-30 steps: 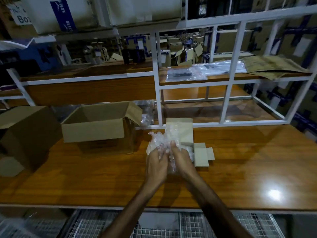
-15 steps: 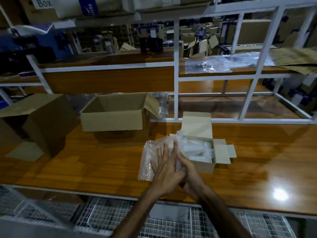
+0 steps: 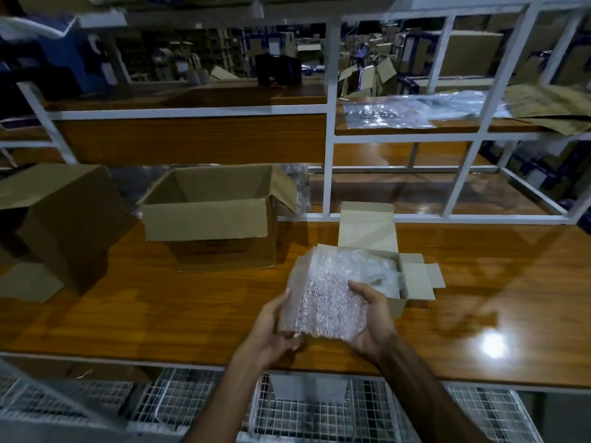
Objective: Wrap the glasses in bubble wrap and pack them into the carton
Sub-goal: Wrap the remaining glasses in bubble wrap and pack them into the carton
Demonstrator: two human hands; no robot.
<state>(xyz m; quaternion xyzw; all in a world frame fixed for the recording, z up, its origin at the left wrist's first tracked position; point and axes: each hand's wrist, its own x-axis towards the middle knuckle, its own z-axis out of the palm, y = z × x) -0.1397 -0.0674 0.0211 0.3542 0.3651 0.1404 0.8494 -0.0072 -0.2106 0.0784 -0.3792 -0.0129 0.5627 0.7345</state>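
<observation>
A bubble-wrap bundle is held over the wooden table's near edge, between both hands. My left hand grips its lower left side with curled fingers. My right hand cups its right side, fingers curled over the top. Whatever is inside the wrap is hidden. Just behind it sits a small open carton with its lid up and more clear wrap inside. A larger open brown carton stands to the left.
Another brown box lies at the far left of the wooden table. A white metal shelf frame rises behind, with plastic sheets on its shelf. Wire mesh baskets sit below the table edge.
My hands were pressed together on the wrap against the table; now they are apart and hold the bundle up from both sides. The view has shifted closer and to the left.
</observation>
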